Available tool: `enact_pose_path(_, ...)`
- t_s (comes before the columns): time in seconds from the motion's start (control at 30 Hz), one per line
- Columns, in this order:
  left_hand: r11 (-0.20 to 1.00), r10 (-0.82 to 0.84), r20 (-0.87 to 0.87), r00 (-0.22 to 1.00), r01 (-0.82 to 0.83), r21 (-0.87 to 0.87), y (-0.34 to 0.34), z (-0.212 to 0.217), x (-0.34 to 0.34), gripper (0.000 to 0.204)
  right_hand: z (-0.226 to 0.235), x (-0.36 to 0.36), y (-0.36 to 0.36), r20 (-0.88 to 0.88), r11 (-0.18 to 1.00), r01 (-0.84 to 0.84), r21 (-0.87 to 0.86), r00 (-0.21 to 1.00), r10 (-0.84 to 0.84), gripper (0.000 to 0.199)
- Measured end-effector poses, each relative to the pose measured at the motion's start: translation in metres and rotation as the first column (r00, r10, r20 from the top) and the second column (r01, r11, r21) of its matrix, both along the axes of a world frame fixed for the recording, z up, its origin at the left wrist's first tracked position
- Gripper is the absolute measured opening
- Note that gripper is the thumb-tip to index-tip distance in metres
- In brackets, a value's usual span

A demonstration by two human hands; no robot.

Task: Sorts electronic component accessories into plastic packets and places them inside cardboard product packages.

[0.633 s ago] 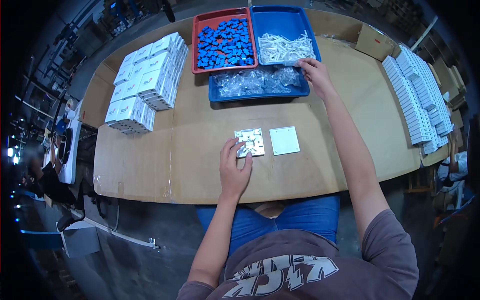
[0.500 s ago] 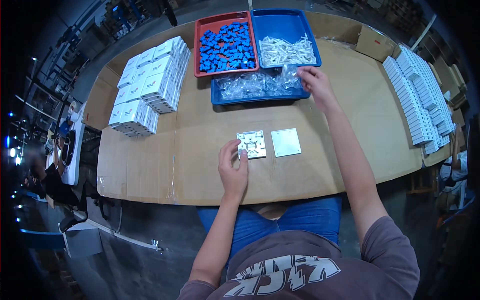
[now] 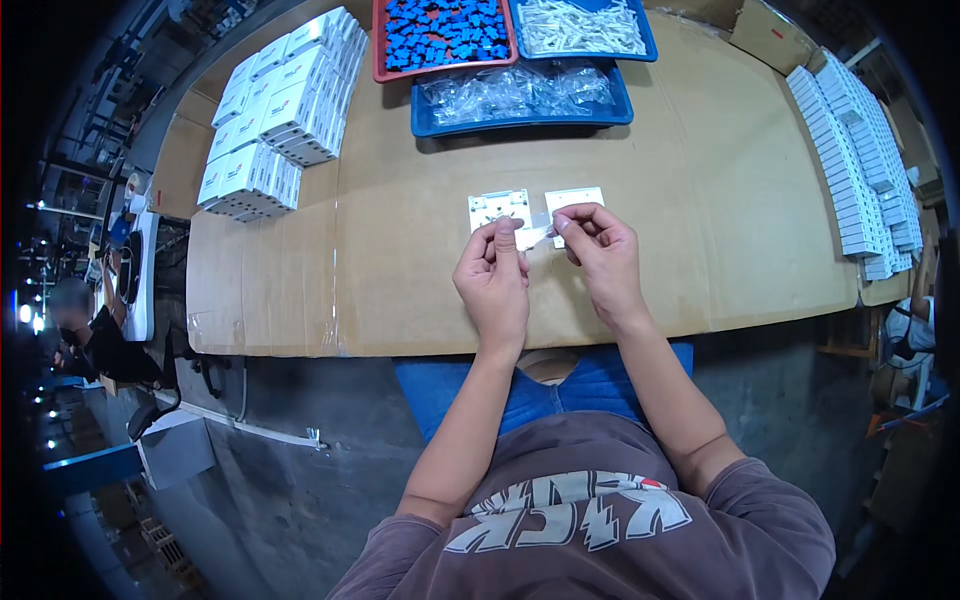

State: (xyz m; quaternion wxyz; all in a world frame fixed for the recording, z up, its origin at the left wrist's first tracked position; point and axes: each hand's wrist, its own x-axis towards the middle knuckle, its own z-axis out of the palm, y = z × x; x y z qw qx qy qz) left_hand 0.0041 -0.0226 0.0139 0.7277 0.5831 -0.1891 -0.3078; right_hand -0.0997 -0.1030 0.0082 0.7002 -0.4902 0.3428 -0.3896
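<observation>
A small clear plastic bag (image 3: 537, 236) is stretched between my two hands, above the near edges of two white pieces. My left hand (image 3: 495, 280) pinches its left end between thumb and fingers. At the other end, my right hand (image 3: 606, 262) grips the bag with its fingertips. Just beyond my left hand lies a square white plastic base (image 3: 485, 207) with moulded inner parts, partly covered by the fingers. Beside it, to the right, rests a flat white cover plate (image 3: 573, 196), its near portion hidden by my right hand.
Beyond the pieces stands a blue tray (image 3: 520, 127) of clear plastic bags. Behind it are a red tray (image 3: 380, 50) of blue parts and another blue tray (image 3: 649, 45) of slim white parts. White boxes (image 3: 270, 115) are stacked left; rows of white units (image 3: 840, 160) stand right.
My right hand has come back from the bag tray with a clear bag. My left hand has left the white base and taken hold of the bag. The view has tilted nearer.
</observation>
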Motion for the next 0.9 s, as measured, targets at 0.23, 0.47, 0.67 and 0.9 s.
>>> enact_pose_path(0.23,0.997,0.031,0.019,0.999,-0.029,-0.069,0.004,0.001,-0.007,0.025,0.016,0.007,0.017,0.053,0.998,-0.054,-0.019,0.997,0.055,0.016)
enact_pose_path(0.47,0.995,-0.040,0.022,0.999,0.042,-0.089,0.012,-0.003,-0.003,0.029,0.014,0.004,0.012,-0.037,0.991,-0.075,-0.109,0.997,0.071,0.022)
enact_pose_path(0.67,0.985,-0.042,0.053,0.998,0.050,-0.162,0.016,0.000,-0.008,0.031,0.023,0.000,0.016,0.015,0.998,-0.052,-0.045,0.998,0.053,0.025)
enact_pose_path(0.9,0.987,-0.057,-0.026,0.998,0.052,-0.149,0.023,0.011,-0.007,0.030,0.022,-0.004,0.019,-0.034,0.963,-0.080,-0.257,0.997,0.074,0.021)
